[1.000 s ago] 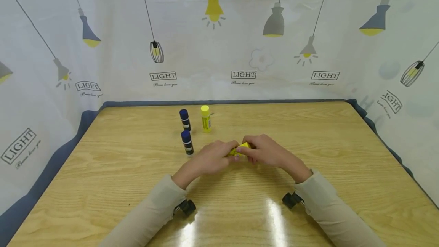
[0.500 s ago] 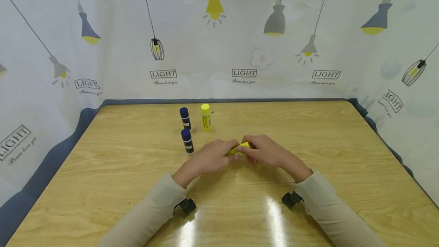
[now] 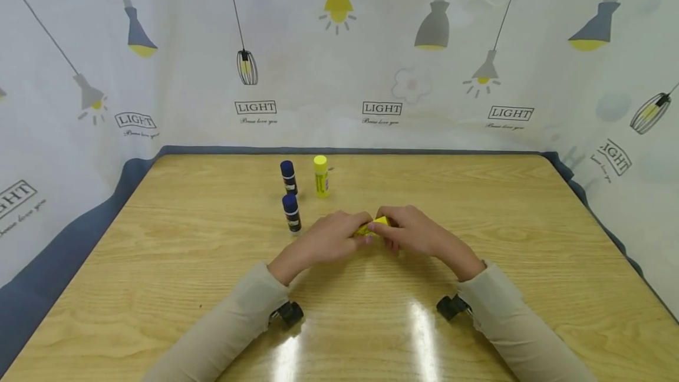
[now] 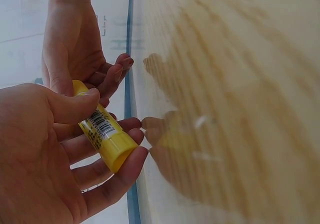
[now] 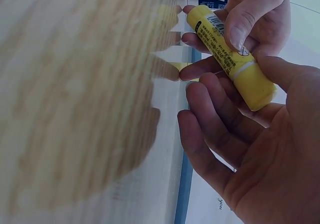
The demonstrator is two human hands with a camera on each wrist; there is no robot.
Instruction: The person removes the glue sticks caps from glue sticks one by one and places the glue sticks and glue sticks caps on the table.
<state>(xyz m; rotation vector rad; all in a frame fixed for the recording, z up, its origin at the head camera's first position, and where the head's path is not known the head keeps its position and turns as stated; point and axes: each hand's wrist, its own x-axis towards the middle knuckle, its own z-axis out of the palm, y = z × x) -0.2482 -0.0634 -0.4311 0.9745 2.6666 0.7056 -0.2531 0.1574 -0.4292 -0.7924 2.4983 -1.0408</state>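
Note:
Both hands hold one yellow glue stick (image 5: 220, 51) just above the table. My left hand (image 3: 331, 237) grips its labelled barrel, thumb on top and fingers beneath, as the left wrist view shows with the barcode facing out. At the cap end, my right hand (image 3: 416, 231) pinches the plain yellow cap (image 5: 254, 86) between thumb and fingers. A white ring lies between cap and barrel. Left of the hands stand two dark blue glue sticks, a nearer one (image 3: 292, 215) and a farther one (image 3: 289, 178). Beside the farther one a second yellow glue stick (image 3: 321, 177) stands upright.
The wooden table (image 3: 159, 264) reaches to a pale curtain (image 3: 307, 75) printed with lamps, which surrounds its back and sides. Small black cameras hang under both sleeves. The upright glue sticks stand close to the left hand.
The head view has shifted slightly, so the table's back edge sits higher in it. Both hands keep the same hold on the yellow glue stick, with hardly any visible movement.

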